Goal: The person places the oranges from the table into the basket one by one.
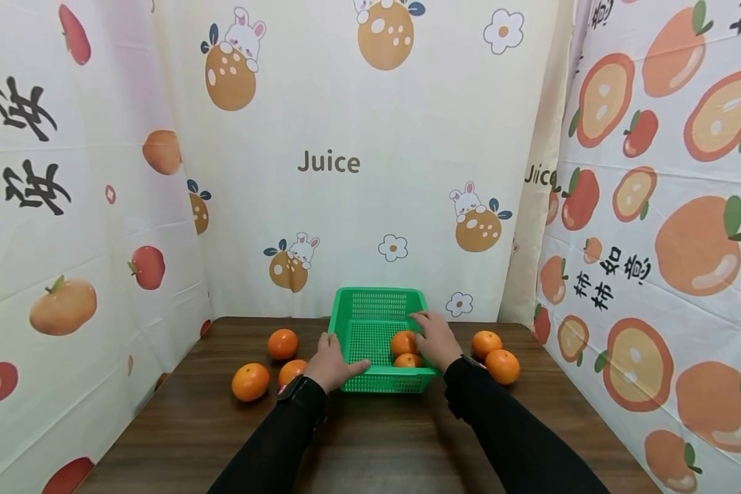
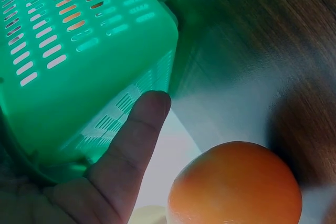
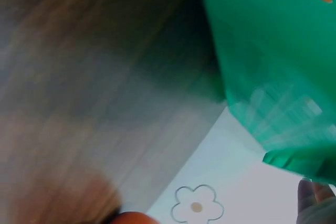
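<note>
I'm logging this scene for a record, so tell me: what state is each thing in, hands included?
Basket: upright, open-topped, partly filled
Inner oranges: two, unpeeled, in the basket
Left oranges: three, unpeeled, on the table, one partly hidden
Right oranges: two, unpeeled, on the table
Left hand: holding the basket's near left corner
Right hand: at the basket's right rim, grip unclear
Backdrop: hanging
</note>
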### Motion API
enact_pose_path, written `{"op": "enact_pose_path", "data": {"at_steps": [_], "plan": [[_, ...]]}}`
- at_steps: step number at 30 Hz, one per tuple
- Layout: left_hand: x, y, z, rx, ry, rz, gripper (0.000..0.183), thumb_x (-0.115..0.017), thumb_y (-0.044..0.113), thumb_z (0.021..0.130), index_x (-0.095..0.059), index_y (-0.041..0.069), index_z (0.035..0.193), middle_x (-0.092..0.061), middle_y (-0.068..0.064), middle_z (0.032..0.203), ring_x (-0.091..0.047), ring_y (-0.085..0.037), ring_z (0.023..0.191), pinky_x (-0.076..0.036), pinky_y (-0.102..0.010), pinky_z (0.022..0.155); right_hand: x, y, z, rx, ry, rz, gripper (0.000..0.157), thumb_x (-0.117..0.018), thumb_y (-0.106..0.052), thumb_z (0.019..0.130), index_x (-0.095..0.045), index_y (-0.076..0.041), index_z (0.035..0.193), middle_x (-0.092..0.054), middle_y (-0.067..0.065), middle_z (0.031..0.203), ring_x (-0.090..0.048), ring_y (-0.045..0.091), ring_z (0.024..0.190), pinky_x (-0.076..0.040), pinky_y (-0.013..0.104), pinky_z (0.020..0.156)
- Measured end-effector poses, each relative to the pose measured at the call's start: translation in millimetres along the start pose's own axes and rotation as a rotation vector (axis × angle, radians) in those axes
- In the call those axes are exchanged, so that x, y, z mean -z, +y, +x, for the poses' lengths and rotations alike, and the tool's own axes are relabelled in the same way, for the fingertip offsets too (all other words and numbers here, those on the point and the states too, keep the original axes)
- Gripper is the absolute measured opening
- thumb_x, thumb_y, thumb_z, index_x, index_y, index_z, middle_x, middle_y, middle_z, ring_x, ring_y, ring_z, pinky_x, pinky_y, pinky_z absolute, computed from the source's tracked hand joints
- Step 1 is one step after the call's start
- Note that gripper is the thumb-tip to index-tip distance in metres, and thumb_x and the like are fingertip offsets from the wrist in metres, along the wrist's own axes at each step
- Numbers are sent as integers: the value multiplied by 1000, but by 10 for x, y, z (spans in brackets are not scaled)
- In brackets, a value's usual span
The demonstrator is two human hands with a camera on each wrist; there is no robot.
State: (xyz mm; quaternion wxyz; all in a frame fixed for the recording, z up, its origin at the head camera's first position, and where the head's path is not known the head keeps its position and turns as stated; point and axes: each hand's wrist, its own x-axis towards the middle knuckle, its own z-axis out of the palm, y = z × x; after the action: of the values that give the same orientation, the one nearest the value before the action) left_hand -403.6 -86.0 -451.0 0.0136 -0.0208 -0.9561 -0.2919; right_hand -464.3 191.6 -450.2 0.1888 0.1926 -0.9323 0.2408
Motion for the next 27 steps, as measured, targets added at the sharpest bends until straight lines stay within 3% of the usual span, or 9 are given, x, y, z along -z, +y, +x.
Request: {"op": "enact_pose_path", "data": {"at_steps": [8, 15, 20, 27], "plan": [[16, 18, -41, -3, 12, 9, 120, -69, 74, 91, -22, -5, 167, -13, -29, 176, -57, -46, 138, -53, -56, 107, 156, 218, -207, -132, 115, -37, 41, -57, -18, 109, -61, -8, 148, -55, 22, 150, -46, 46, 142, -42, 64, 115], [14, 62, -81, -12, 13, 21, 118, -68, 73, 92, -21, -6, 167, -14, -31, 175, -58, -47, 136, -54, -55, 105, 357, 502, -438, -288, 237, -53, 46, -55, -21, 108, -57, 0, 149, -51, 29, 149, -42, 54, 138, -38, 66, 114], [2, 64, -82, -12, 16, 30, 117, -68, 72, 93, -21, -7, 166, -14, -31, 174, -58, -47, 136, -54, -55, 104, 466, 670, -568, -434, 193, -10, 55, -47, -29, 110, -44, -2, 158, -35, 33, 156, -30, 59, 142, -32, 73, 113], [-14, 67, -53, -7, 11, 28, 118, -68, 74, 92, -22, -6, 167, -14, -30, 175, -59, -46, 135, -54, -55, 105, 508, 873, -717, -545, 70, -30, 63, -47, -32, 110, -32, -4, 164, -16, 38, 165, -14, 67, 148, -22, 81, 110]]}}
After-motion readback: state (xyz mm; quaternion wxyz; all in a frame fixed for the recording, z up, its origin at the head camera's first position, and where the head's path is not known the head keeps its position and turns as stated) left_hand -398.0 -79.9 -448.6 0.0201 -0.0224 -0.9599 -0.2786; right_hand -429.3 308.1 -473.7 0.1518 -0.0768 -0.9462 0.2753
